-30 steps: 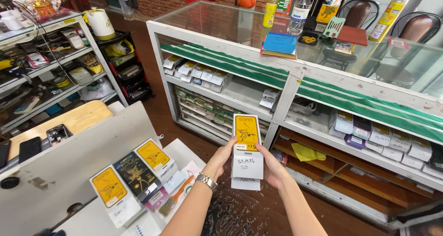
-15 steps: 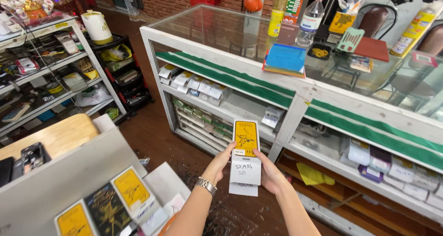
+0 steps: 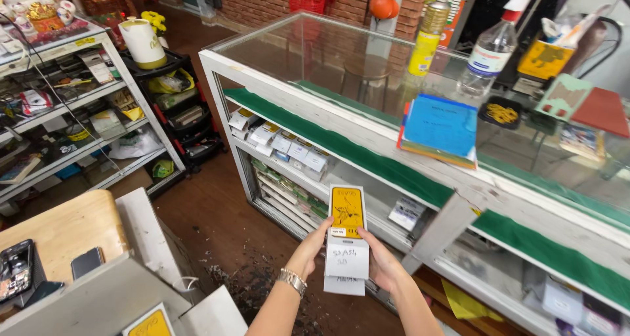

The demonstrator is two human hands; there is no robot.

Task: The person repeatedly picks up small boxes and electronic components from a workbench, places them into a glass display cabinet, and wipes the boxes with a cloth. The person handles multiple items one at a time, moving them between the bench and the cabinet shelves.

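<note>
Head view, looking down. Both hands hold a small stack of flat packets (image 3: 347, 244) upright in front of the glass display case (image 3: 459, 198), over the dark floor (image 3: 216, 224). Top packet yellow, white paper labels below it. Left hand (image 3: 308, 252) closed on the stack's left edge, fingers behind, bracelet (image 3: 291, 281) at the wrist. Right hand (image 3: 382, 264) closed on the right edge, thumb across the front.

Judgement: packets look light, thin, fairly stiff card; smooth faces could slide against each other, so pinching both long edges near the middle suits best.

Blue notebook (image 3: 440, 127) lies on the case's glass top; a spray bottle (image 3: 489, 47) stands behind it.
</note>
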